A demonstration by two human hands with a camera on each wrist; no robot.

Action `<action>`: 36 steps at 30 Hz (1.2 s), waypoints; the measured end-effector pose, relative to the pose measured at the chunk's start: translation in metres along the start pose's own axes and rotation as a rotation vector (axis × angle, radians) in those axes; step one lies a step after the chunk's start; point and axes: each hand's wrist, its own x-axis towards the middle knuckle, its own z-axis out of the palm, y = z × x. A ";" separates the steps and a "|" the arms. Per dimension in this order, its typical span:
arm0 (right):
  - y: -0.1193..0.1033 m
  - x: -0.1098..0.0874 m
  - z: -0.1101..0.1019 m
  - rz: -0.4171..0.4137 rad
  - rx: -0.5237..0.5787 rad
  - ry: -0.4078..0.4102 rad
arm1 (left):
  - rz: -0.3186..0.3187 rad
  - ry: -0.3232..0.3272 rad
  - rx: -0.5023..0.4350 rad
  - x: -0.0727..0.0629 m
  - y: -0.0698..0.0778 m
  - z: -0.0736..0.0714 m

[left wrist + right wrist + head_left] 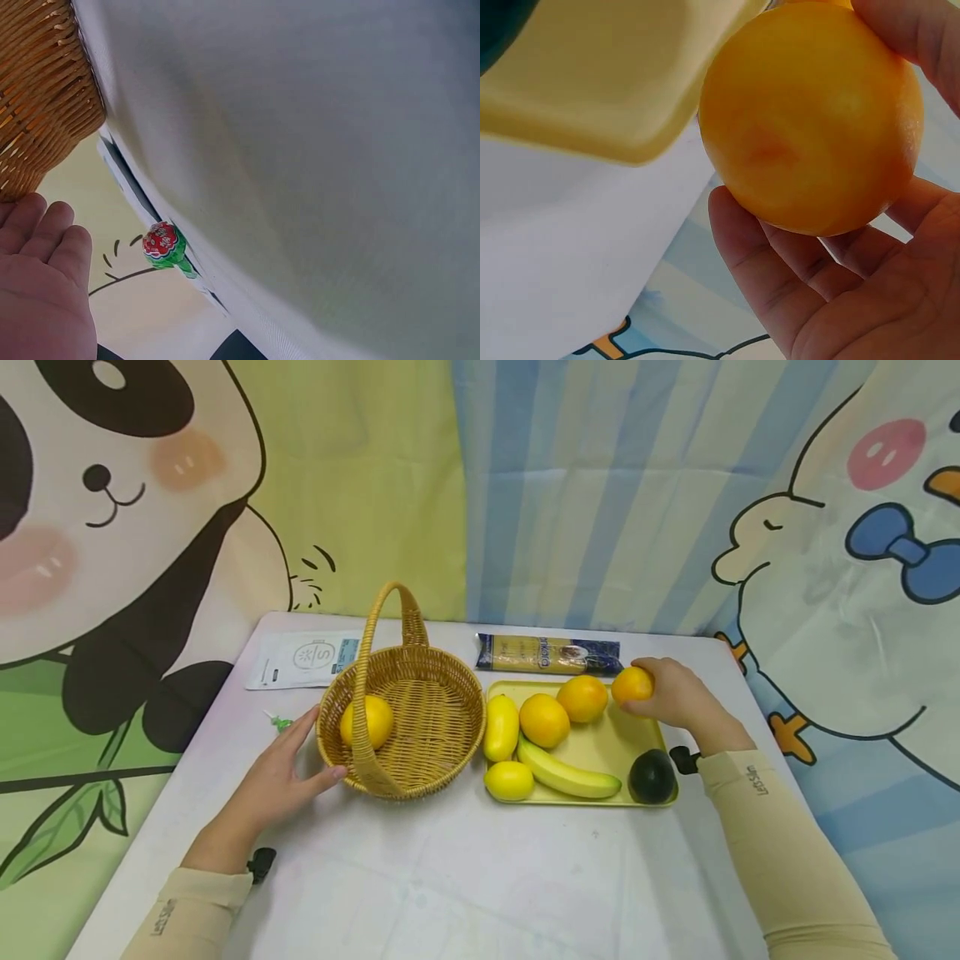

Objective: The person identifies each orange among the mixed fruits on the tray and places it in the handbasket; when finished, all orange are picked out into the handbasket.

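My right hand (670, 693) grips an orange (632, 684) above the far right corner of the yellow tray (600, 745). In the right wrist view, thumb and fingers hold the orange (810, 120) from opposite sides. Against the near left side of the wicker basket (431, 727) rests my left hand (281, 781), its fingers extended and thumb spread. The left wrist view shows the fingertips of that hand (45, 277) at the basket's woven wall (45, 90). Another orange (371, 722) lies inside the basket, partly behind its handle.
On the tray lie two oranges (544, 721), a banana (570, 772), a mango-like yellow fruit (501, 728), a lemon (510, 781) and a dark avocado-like fruit (652, 777). Behind are a pasta packet (547, 654) and a white pouch (300, 660). A lollipop (281, 722) lies left of the basket.
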 end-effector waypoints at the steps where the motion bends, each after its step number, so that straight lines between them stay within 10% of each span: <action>1: -0.001 0.000 -0.001 -0.002 0.001 0.004 | -0.001 -0.001 -0.002 0.000 0.000 0.000; 36: -0.068 0.005 -0.029 -0.092 0.020 0.078 | 0.005 0.000 -0.011 -0.003 0.003 -0.001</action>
